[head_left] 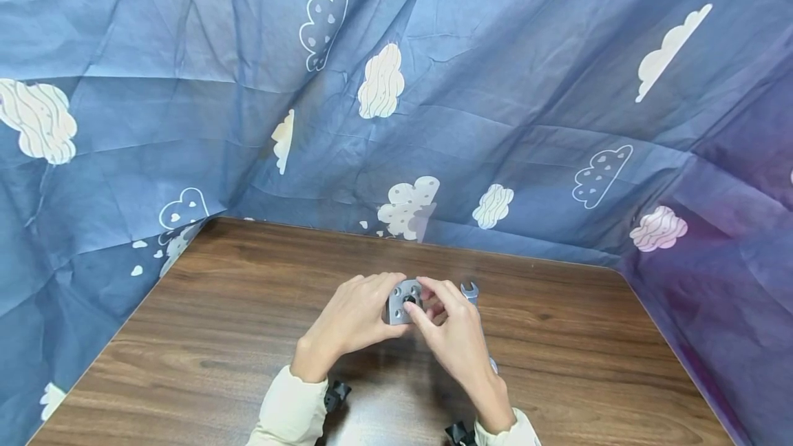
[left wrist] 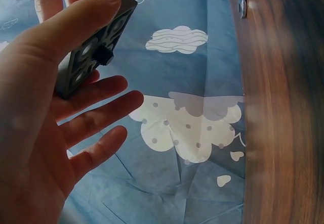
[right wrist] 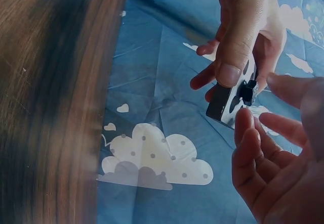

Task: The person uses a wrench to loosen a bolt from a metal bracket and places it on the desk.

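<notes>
A grey metal block (head_left: 398,311) with several round holes is held up over the table. My left hand (head_left: 356,312) grips it by its edges, thumb below and fingers above in the head view. From the middle of the block's face sticks out a short black bolt (right wrist: 249,92). My right hand (right wrist: 283,163) is at the bolt, with its fingers bent. In the right wrist view the thumb is a small gap from the bolt head, and the index fingertip is right beneath it. The left wrist view shows the block (left wrist: 96,47) tilted under the left thumb.
An open-end wrench (head_left: 471,292) lies on the wooden table (head_left: 248,281), partly hidden behind the right hand. Blue cloth (head_left: 464,88) with white clouds hangs along the table's back and both sides. Black straps (head_left: 335,396) sit at the wrists.
</notes>
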A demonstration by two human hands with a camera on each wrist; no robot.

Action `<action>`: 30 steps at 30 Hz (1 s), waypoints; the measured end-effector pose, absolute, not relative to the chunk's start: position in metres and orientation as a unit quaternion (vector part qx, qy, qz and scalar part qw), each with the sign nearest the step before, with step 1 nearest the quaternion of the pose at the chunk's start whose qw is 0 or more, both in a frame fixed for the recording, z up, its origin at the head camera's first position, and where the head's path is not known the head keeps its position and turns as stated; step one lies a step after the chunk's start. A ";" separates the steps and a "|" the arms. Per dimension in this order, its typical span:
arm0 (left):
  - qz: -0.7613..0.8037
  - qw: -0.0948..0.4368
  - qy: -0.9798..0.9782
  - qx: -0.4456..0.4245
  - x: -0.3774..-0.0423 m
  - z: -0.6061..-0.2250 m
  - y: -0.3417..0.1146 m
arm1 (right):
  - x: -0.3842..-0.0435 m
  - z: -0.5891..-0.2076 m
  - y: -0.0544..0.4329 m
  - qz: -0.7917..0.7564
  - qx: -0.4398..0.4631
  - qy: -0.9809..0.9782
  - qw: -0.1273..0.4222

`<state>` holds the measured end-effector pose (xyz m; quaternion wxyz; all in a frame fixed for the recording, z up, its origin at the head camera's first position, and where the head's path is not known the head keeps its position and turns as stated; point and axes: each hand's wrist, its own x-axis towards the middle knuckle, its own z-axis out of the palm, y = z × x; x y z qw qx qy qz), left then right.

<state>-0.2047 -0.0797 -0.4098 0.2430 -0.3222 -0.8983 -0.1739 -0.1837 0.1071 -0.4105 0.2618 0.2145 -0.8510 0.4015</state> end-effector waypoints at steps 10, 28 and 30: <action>-0.169 0.231 -0.902 -0.323 -0.205 -0.409 -0.078 | -0.185 -0.413 0.105 0.398 0.210 -0.851 0.270; -0.169 0.226 -0.904 -0.322 -0.204 -0.409 -0.078 | -0.183 -0.410 0.105 0.354 0.218 -0.867 0.275; -0.170 0.224 -0.904 -0.321 -0.204 -0.408 -0.078 | -0.183 -0.410 0.106 0.356 0.219 -0.867 0.272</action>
